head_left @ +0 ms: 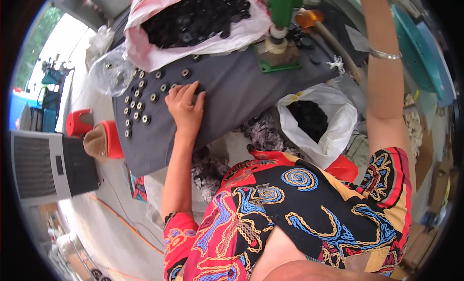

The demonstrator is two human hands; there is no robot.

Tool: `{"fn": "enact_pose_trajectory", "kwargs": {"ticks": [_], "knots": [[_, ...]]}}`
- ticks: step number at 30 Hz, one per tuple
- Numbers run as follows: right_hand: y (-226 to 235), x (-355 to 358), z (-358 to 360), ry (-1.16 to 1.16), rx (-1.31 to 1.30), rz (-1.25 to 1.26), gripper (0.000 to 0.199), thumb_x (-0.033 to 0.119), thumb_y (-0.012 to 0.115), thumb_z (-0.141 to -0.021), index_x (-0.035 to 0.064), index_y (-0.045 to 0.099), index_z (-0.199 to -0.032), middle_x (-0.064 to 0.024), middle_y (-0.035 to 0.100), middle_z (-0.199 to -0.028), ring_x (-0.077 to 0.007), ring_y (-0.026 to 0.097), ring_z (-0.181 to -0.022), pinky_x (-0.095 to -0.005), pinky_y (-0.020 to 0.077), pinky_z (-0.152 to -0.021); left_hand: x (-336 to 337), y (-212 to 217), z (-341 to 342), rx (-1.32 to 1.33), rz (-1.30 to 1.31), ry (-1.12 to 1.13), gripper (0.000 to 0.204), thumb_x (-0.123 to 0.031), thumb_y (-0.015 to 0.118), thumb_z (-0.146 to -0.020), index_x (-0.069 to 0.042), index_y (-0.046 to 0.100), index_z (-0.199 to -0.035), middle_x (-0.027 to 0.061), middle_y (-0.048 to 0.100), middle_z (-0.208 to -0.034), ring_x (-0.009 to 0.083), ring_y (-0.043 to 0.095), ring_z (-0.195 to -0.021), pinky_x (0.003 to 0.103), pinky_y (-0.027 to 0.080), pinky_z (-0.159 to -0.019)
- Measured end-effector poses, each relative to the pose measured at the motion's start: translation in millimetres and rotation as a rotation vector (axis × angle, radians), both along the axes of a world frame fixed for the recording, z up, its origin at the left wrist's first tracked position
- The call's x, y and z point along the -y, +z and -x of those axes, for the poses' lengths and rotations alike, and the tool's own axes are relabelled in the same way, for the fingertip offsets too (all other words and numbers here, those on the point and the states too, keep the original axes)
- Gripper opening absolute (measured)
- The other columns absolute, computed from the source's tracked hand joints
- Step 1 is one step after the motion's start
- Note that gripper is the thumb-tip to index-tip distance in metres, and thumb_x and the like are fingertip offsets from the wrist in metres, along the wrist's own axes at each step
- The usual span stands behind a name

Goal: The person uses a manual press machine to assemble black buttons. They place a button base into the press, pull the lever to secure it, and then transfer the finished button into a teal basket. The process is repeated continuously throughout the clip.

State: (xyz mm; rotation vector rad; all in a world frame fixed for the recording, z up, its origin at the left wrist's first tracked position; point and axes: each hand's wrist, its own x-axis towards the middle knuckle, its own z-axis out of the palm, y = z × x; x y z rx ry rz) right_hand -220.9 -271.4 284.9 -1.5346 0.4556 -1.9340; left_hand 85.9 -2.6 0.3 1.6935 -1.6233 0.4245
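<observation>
On the grey cloth of the table [217, 92], my left hand [185, 107] is palm down with its fingers bent. Its thumb and forefinger close around a small dark piece that mostly hides behind them. Near the fingertips lie small black wheel-like pieces [186, 73] with metal centres; several more, such as one wheel-like piece [153, 97], are scattered to the left. My right arm, with a bracelet [384, 54] on it, reaches up past the upper edge, so my right hand is out of sight. Between the arms stands a green hand press [280, 61].
A large white and pink sack [137, 51] of black parts lies at the table's back. Below the press, a white bag [338, 136] holds more black pieces. A clear plastic bag [108, 78], red stools [78, 123] and a grey cooler-like box [38, 167] are at the left.
</observation>
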Motion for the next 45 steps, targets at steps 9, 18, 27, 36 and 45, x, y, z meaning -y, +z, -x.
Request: {"fn": "enact_pose_trajectory", "kwargs": {"ticks": [9,18,27,36,45], "knots": [[-5,-1,8,-0.014,-0.051,0.071,0.020,0.010,0.044,-0.087,0.0002,0.062,-0.086,-0.0066,0.052,-0.060,-0.0131,0.047,-0.046,-0.0270,0.0408,-0.043,132,30,134,-0.323,-0.009,-0.260,0.053,-0.012,0.083,-0.067,-0.004,0.063,-0.115,0.0141,0.067,-0.097,0.0320,0.063,-0.092,0.042,0.049,-0.082],[-28,-53,27,0.008,-0.033,0.061,0.019,0.008,0.042,-0.086,0.0003,0.060,-0.085,-0.0057,0.049,-0.056,-0.0133,0.045,-0.042,-0.0261,0.0372,-0.039,174,18,154,-0.400,-0.030,-0.247,0.059,-0.015,0.083,-0.068,0.000,0.059,-0.119,0.0154,0.070,-0.101,0.0325,0.063,-0.097,0.044,0.048,-0.087],[-157,-116,53,0.169,-0.141,0.431,0.010,-0.001,0.046,-0.090,-0.0022,0.054,-0.095,-0.0118,0.055,-0.073,-0.0229,0.055,-0.066,-0.0426,0.0516,-0.075,170,19,147,-0.607,-0.058,-0.369,0.066,-0.014,0.080,-0.070,0.004,0.053,-0.127,0.0192,0.070,-0.108,0.0369,0.068,-0.095,0.042,0.054,-0.084],[-179,-129,65,0.073,-0.209,0.388,0.015,-0.010,0.042,-0.086,-0.0020,0.052,-0.093,-0.0126,0.053,-0.073,-0.0222,0.052,-0.068,-0.0489,0.0504,-0.078,52,34,56,-0.281,0.146,-0.209,0.043,-0.002,0.072,-0.073,-0.003,0.065,-0.116,0.0160,0.069,-0.110,0.0345,0.064,-0.101,0.042,0.049,-0.088],[-36,-22,65,0.136,-0.079,-0.135,0.024,0.005,0.041,-0.097,-0.0078,0.059,-0.106,-0.0102,0.051,-0.075,-0.0202,0.050,-0.069,-0.0342,0.0472,-0.077,-78,-8,-104,0.012,-0.157,0.484,0.024,-0.007,0.067,-0.080,-0.005,0.073,-0.102,0.0120,0.070,-0.108,0.0325,0.063,-0.097,0.041,0.052,-0.086]]}}
